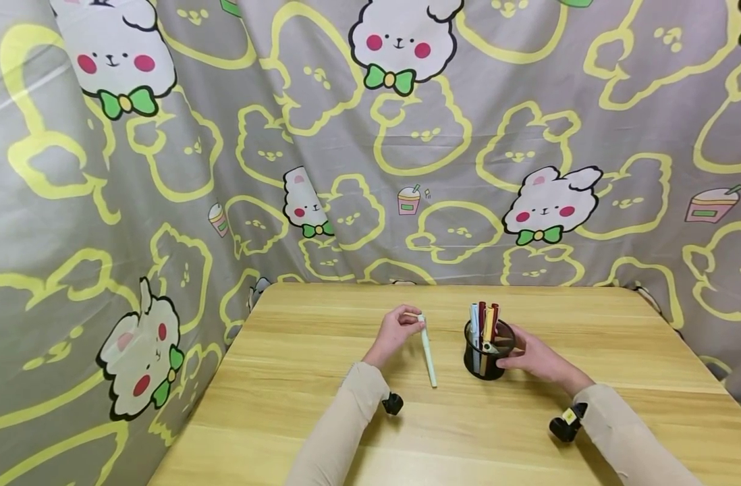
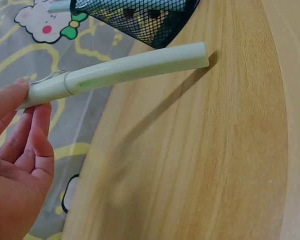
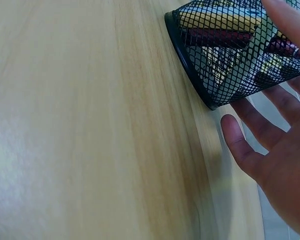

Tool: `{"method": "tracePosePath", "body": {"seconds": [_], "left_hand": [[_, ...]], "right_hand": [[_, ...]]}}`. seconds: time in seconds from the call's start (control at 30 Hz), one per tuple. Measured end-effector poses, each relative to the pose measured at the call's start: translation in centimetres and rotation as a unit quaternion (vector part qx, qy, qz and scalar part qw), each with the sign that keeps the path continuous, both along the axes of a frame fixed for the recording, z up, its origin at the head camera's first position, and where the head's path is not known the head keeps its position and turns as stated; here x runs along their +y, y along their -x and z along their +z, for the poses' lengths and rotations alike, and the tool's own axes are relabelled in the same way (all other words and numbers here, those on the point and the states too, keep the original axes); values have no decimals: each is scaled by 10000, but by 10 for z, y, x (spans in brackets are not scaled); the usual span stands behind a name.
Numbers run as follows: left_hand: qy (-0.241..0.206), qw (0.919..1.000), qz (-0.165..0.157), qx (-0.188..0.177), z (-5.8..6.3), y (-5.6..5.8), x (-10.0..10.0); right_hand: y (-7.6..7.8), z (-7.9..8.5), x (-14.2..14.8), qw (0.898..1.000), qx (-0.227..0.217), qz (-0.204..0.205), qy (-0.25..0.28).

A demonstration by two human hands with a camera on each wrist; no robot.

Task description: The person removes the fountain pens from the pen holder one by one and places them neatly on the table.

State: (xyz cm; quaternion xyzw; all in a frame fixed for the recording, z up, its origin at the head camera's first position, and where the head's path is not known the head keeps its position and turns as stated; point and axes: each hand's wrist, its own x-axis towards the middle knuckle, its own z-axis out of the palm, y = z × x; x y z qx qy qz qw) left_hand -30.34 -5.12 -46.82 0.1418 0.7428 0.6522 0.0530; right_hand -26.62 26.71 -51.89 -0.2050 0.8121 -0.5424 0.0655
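In the head view my left hand (image 1: 397, 332) pinches a pale green pen (image 1: 428, 354) near its clip end, between thumb and fingers. The pen slants down, its far end close to the tabletop; whether it touches cannot be told. The left wrist view shows the clip on this pen (image 2: 140, 67) by the fingertips. To the right, a black mesh pen holder (image 1: 490, 370) stands upright on the table. My right hand (image 1: 540, 358) holds it from its right side, thumb in front and fingers behind the mesh (image 3: 230, 55). Several pens (image 1: 482, 324) stand inside, including light blue, dark red and yellow ones.
The wood-grain table (image 1: 273, 418) extends around both hands. Behind it and along the left hangs a grey curtain (image 1: 340, 155) with cartoon bears. Small black cameras are on the left wrist (image 1: 393, 404) and the right wrist (image 1: 565, 428).
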Motion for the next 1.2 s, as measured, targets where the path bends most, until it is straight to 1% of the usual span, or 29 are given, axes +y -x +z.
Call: {"method": "tracePosePath", "body": {"seconds": [0.03,0.23,0.3,0.5,0.57,0.77,1.03,1.13,1.2], "left_hand": [[-11,10000,15,-27,-1,1,0],[-146,9998,78,-145,-24,17,3],[-135,9997,121,-137,-29,20,5],[98,9996,240,-67,-30,22,7],[121,9997,226,-63,-29,22,7],[248,9996,148,7,-34,26,6],[177,9997,14,-173,-40,29,5],[344,9992,-12,-211,-40,29,6],[544,9982,-32,-243,-42,28,6]], "right_hand": [[0,0,0,10000,-9,-4,11],[-1,0,0,10000,-17,-29,-63],[-1,0,0,10000,-28,-10,-78],[-1,0,0,10000,-55,20,64],[-1,0,0,9999,-60,29,109],[0,0,-1,9999,-52,39,101],[-1,2,-2,10000,-19,-13,2],[-2,3,-2,10000,-8,-25,-23],[-3,4,-2,10000,-18,-28,-20]]}}
